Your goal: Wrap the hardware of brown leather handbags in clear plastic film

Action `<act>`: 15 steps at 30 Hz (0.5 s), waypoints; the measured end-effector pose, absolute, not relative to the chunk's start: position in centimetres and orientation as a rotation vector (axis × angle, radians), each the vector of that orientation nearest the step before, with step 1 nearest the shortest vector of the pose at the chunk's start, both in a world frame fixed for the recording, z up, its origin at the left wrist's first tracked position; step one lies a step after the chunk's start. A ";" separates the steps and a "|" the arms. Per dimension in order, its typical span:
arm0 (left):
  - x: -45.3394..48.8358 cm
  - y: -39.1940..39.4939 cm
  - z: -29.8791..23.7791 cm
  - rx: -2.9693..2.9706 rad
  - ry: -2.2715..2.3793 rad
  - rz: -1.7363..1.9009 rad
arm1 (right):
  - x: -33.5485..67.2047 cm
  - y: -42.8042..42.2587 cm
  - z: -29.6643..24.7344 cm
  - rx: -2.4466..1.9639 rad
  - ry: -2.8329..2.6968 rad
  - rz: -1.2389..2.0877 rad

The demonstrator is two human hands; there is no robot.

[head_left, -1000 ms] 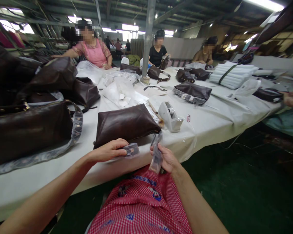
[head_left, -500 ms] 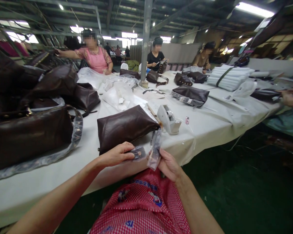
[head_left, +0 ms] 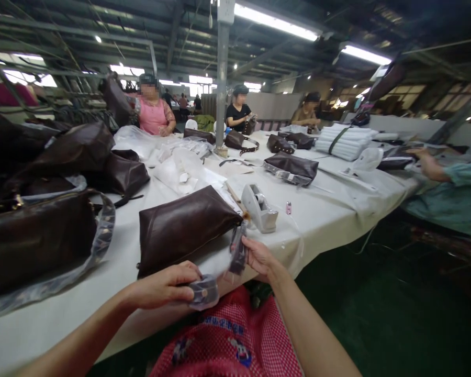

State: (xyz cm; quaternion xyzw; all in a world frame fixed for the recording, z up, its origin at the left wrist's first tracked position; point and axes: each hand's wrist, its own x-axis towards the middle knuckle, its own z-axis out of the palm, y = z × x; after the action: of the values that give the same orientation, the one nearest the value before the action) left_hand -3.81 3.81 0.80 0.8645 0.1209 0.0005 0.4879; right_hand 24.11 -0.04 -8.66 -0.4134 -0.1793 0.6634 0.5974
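A dark brown leather bag point(head_left: 188, 225) lies on its side at the front of the white-covered table. My left hand point(head_left: 163, 285), by the bag's lower edge, pinches a plastic-wrapped strap point(head_left: 204, 293) with a metal stud showing through the film. Near the bag's right end, the fingers of my right hand point(head_left: 259, 257) are closed on another wrapped length of strap point(head_left: 238, 252) hanging from that corner. Whether both lengths join is hidden. Just beyond my right hand stands a grey tape dispenser point(head_left: 260, 209).
Brown bags are piled at the left, a large bag point(head_left: 39, 241) with a wrapped strap in front. Clear plastic point(head_left: 180, 170) lies behind my bag. A metal post point(head_left: 222, 78) rises mid-table. White folded bundles point(head_left: 343, 141) and a small fan point(head_left: 369, 158) stand right. Several co-workers surround the table.
My hands have moved a little apart, each keeping its strap length. The view has turned slightly right. Across the table, a co-worker in a pink apron now holds up a brown bag.
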 end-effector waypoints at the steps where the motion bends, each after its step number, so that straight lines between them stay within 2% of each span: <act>1: -3.7 3.8 1.0 2.093 0.268 -0.009 | 23.8 0.5 -8.5 -0.926 -0.424 1.557; 7: -3.5 3.6 1.9 2.029 0.303 -0.067 | 21.5 2.5 -7.6 -0.897 -0.182 1.458; 12: -3.4 3.6 1.7 2.073 0.497 -0.106 | 19.2 0.9 -7.2 -0.835 -0.229 1.354; 15: -3.4 3.7 1.0 2.003 0.459 -0.123 | 17.3 -0.4 -6.9 -0.843 -0.240 1.317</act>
State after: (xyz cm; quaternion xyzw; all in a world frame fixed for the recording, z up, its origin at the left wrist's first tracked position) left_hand -3.40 3.67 1.01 0.8337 0.1910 -0.0513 0.5156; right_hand 17.26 -0.43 -6.95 -0.3790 -0.1078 0.5919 0.7031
